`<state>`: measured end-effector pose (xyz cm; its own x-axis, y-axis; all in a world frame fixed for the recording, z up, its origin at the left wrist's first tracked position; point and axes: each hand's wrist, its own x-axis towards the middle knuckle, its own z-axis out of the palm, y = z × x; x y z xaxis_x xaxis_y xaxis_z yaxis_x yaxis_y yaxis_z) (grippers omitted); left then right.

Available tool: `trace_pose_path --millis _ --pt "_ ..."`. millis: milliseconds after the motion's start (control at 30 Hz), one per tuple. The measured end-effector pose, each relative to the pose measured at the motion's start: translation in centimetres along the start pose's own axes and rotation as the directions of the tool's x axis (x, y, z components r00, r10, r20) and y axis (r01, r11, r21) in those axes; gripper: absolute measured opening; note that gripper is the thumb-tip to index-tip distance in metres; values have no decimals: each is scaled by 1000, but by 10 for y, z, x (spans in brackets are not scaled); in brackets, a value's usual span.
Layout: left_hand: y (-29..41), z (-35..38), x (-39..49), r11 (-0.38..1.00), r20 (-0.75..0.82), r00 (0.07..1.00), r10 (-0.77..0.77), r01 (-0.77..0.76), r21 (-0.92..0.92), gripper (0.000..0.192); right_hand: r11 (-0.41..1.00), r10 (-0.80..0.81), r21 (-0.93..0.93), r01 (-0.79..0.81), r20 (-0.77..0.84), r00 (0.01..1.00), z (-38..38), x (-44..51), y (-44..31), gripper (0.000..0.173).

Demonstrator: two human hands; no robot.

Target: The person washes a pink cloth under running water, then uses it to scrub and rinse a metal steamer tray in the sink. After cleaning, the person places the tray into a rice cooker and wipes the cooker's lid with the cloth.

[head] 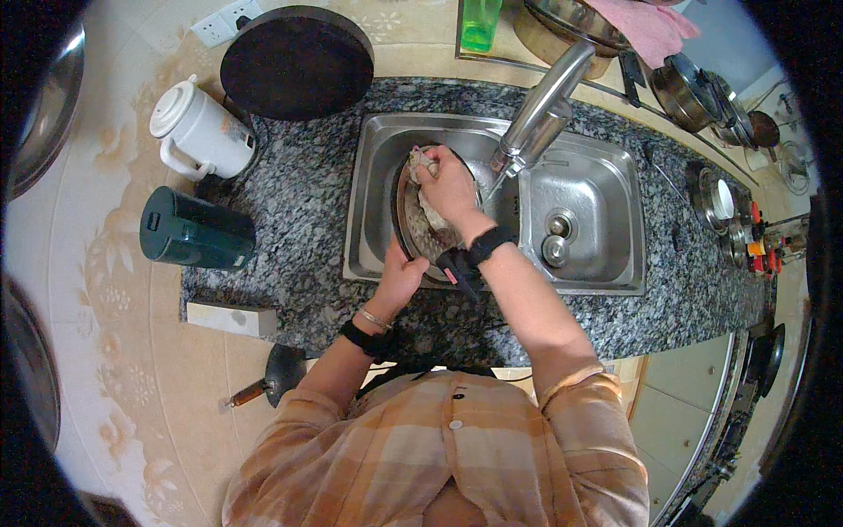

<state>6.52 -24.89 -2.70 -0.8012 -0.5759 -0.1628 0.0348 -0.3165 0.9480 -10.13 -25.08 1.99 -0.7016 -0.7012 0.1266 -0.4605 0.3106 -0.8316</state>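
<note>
My left hand [403, 273] grips the near-left rim of a round, dark-rimmed metal pan or lid [409, 214], tilted within the left basin of a double steel sink [352, 244]. My right hand [451, 188] presses a crumpled pale cloth [419, 160] against its inner face, near the far edge. The forearm and hand cover much of that face. Just below my right wrist is a black piece with a red mark [454, 271]; whether it is a handle or a strap end I cannot tell. A chrome faucet [540, 115] leans over the divider.
A metal strainer [556, 251] lies by the right basin's drain [560, 225]. On the left stand a white lidded jug [204, 132], a dark green container [197, 227] and a big black round pan [296, 62]. Lidded pots [685, 92] and spice jars [757, 247] line the right.
</note>
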Motion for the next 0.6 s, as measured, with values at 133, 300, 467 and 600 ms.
trace_pose_path --millis 133,300,467,600 --pt "11 -4 -1 993 -87 996 34 -24 112 60 989 3 142 -38 235 972 6 -12 3 35" --pt "27 -10 -1 999 -106 994 36 -31 43 60 989 62 127 -79 130 990 22 -43 2 32" --pt "32 -7 -13 991 -53 993 108 -103 84 58 961 265 -80 -266 -25 964 17 -19 35 36" --pt "34 -9 -13 984 0 987 162 -161 70 58 894 398 -258 -366 82 914 19 -32 56 34"
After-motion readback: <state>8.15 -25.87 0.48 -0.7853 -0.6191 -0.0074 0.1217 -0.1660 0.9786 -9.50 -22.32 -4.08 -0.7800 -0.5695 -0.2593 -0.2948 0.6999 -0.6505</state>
